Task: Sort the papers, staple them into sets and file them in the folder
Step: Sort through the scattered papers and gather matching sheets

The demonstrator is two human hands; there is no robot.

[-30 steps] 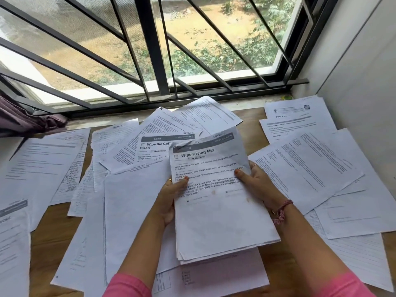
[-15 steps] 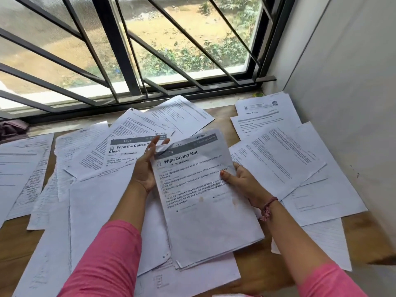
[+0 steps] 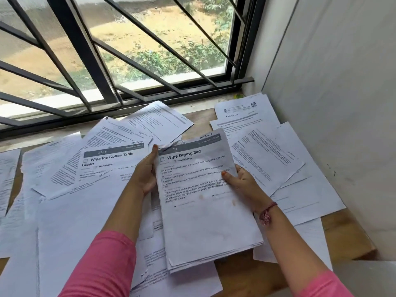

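A stack of several printed sheets (image 3: 205,219), topped by a page headed "Wipe Drying Mat", is held over the wooden table (image 3: 351,230). My left hand (image 3: 145,174) holds the stack's left edge, its fingertips up at the bent top-left corner. My right hand (image 3: 240,181) grips the right edge with the thumb on the page. To the left lies a sheet headed "Wipe the Coffee Table Clean" (image 3: 111,166). No stapler or folder is in view.
Loose papers cover most of the table: a pile on the right (image 3: 278,159), more at the back (image 3: 160,121) and on the left (image 3: 42,168). A barred window (image 3: 128,61) runs along the far edge. A white wall (image 3: 342,125) closes the right side.
My left hand slid up the stack's left edge from the middle to the top-left corner. The view swung to the right. My right hand kept its grip.
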